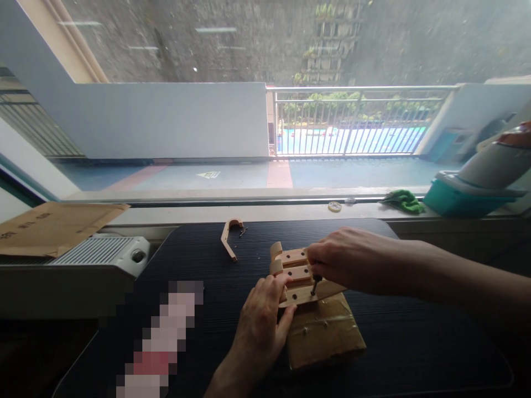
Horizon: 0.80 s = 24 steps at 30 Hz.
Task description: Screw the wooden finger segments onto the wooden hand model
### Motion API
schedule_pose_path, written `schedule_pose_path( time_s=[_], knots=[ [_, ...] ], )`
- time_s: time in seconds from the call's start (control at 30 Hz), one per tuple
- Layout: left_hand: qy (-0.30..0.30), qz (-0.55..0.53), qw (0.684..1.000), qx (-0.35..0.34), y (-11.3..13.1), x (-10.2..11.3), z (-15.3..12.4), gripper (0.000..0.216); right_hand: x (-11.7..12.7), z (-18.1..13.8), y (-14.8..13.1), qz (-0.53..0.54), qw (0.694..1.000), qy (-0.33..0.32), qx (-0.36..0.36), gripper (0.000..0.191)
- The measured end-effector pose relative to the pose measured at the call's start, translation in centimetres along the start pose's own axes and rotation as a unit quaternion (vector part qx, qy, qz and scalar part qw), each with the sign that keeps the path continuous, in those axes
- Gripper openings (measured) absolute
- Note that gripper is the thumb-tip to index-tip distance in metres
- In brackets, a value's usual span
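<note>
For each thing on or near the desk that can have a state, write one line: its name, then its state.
wooden assembly: flat on the brown pad, steadied by the left hand
screwdriver: upright, tip on the assembly, gripped by the right hand
brown pad: flat on the desk
curved wooden piece: lying loose, untouched
green cloth: crumpled on the sill

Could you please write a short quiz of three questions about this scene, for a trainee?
1. True or false: the right hand holds a screwdriver over the wooden assembly.
2. What does the left hand steady?
A. the curved wooden piece
B. the wooden assembly
C. the green cloth
3. What lies under the assembly on the black table?

Key: 1 true; 2 B; 3 a brown packet.
</note>
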<state>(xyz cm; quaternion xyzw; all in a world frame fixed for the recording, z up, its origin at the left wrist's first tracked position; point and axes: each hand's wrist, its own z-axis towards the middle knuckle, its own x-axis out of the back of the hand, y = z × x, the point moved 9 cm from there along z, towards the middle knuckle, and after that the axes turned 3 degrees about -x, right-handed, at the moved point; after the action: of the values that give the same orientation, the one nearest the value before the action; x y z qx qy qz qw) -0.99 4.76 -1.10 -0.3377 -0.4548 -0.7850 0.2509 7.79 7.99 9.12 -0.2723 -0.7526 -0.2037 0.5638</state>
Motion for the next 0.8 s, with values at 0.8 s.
schedule_pose_path(
  time_s=[0.8],
  knots=[
    [-0.002,-0.003,1.000,-0.001,0.0,0.0,0.1,0.042,-0.1,-0.1,0.2,-0.011,1.000,0.000,-0.004,0.022]
  ],
)
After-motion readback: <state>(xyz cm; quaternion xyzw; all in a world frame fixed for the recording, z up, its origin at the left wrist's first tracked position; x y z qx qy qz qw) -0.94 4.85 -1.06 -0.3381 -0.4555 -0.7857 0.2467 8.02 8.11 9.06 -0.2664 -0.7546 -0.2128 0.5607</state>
